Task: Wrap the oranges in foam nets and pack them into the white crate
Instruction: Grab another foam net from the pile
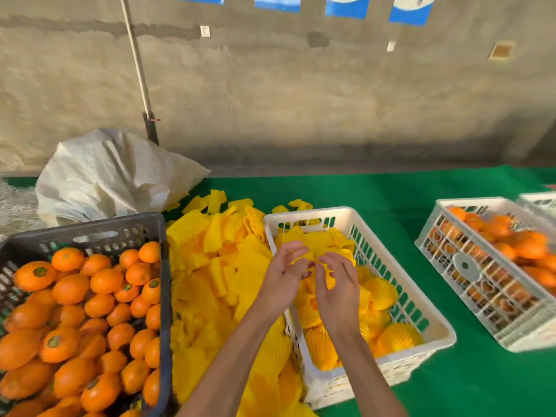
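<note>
Above the white crate (433, 320), near its left rim, the left hand (282, 275) and right hand (337, 291) pinch one yellow foam net (326, 273) between curled fingers. Netted oranges (382, 291) fill the crate's near half. Left of the crate lie loose nets (216, 266), then a black crate (164, 296) of bare oranges (70, 288); open green cloth (391, 188) lies beyond.

Green table (391, 194), crates (433, 332), foam nets (210, 266), white sack (111, 173)
</note>
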Available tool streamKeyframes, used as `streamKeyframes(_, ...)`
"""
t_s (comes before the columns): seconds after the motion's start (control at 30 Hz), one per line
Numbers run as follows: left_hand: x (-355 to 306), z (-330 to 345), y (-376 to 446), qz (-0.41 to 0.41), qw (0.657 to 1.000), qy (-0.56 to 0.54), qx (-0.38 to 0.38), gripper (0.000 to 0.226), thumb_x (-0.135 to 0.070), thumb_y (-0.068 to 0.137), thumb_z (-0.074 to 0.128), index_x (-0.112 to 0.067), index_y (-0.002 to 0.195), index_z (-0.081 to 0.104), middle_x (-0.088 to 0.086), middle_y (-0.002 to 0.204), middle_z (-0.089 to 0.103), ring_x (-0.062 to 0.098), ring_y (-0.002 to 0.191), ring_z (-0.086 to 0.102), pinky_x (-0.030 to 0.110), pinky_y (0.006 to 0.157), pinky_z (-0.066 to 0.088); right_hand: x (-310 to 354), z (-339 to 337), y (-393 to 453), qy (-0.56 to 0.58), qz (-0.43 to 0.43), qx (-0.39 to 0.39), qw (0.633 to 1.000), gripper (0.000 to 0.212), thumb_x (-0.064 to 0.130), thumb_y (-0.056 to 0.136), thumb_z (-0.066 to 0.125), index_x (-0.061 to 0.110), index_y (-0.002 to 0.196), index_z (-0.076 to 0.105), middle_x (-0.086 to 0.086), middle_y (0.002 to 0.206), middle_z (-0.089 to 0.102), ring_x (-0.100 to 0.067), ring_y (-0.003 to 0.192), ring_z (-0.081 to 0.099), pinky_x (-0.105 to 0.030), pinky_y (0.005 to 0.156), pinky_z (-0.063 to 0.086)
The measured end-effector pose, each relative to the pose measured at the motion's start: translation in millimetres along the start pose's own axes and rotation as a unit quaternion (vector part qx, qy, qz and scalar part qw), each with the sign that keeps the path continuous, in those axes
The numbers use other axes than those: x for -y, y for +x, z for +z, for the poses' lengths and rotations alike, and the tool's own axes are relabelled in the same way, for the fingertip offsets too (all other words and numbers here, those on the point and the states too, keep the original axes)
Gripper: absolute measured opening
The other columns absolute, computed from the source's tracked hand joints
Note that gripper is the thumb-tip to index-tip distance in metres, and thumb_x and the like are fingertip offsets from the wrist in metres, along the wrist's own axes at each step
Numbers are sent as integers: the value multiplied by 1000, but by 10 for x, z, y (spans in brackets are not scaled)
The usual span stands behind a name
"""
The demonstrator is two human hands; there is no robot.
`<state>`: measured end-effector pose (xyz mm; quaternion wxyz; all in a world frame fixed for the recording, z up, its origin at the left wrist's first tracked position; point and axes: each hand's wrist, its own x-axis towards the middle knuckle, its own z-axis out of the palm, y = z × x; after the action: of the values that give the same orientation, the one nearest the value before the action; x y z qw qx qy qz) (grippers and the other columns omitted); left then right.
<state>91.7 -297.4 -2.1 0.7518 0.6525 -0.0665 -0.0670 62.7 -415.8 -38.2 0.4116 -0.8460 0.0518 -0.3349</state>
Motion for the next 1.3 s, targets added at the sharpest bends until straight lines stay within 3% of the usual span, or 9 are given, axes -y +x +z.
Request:
streamKeyframes(0.23,98,-473,-91,7,993,71,-98,28,-4,100,63,-14,127,63,3,131,66,19,125,62,48,105,53,292,415,-125,32,-21,84,996,23,7,95,67,9,117,68,-3,123,61,-19,116,59,-37,98,52)
streamKeyframes(0.4,122,-1026,-189,-27,972,158,-173,33,-17,103,62,-11,135,59,-1,133,62,15,118,61,24,90,49,495,773,-363,3,-28,205,978,30,7,94,67,10,123,64,-2,126,59,-21,122,55,-30,102,46)
streamKeyframes(0.5,220,-1164,-271,-63,955,206,-204,34,-21,103,61,-8,135,58,0,129,60,5,94,58,12,74,41,462,913,-572,-76,-7,267,961,37,14,96,64,12,133,58,-4,137,55,-24,131,49,-35,105,41)
streamKeyframes(0.63,425,-1125,-393,-125,940,235,-215,40,-25,103,61,-8,138,55,8,140,58,28,116,62,38,98,50,281,1015,-805,-229,39,356,905,51,26,101,52,18,150,39,-10,157,32,-31,146,29,-41,114,29)
streamKeyframes(0.73,543,-1068,-465,-156,937,233,-208,39,-27,103,61,-11,138,53,6,133,60,32,102,67,43,89,54,150,1053,-911,-288,95,408,861,52,28,104,44,12,153,32,-17,162,21,-33,151,19,-41,121,21)
streamKeyframes(0.9,655,-1087,-520,-164,935,240,-205,36,-26,103,60,-11,135,55,-4,120,56,18,81,60,31,70,45,43,1072,-973,-288,99,392,868,28,12,100,46,3,126,54,-19,145,42,-36,138,35,-45,115,29)
streamKeyframes(1.13,531,-1102,-550,-148,945,209,-202,25,-28,103,60,-15,124,60,-9,84,61,16,58,53,31,54,40,22,1119,-982,-349,99,390,847,34,12,101,41,3,128,60,-21,153,36,-37,141,31,-44,117,28)
streamKeyframes(1.2,454,-1117,-561,-136,950,198,-198,24,-29,103,61,-16,123,61,1,93,67,16,56,53,29,52,38,52,1143,-996,-368,79,380,845,32,15,99,42,8,121,66,-17,143,50,-35,139,34,-43,116,29)
streamKeyframes(1.3,276,-1185,-569,-79,960,171,-208,21,-28,103,62,-17,121,66,3,118,68,20,82,61,24,57,43,204,1154,-973,-378,39,340,860,32,18,96,45,13,119,66,-10,135,57,-30,138,38,-41,117,23)
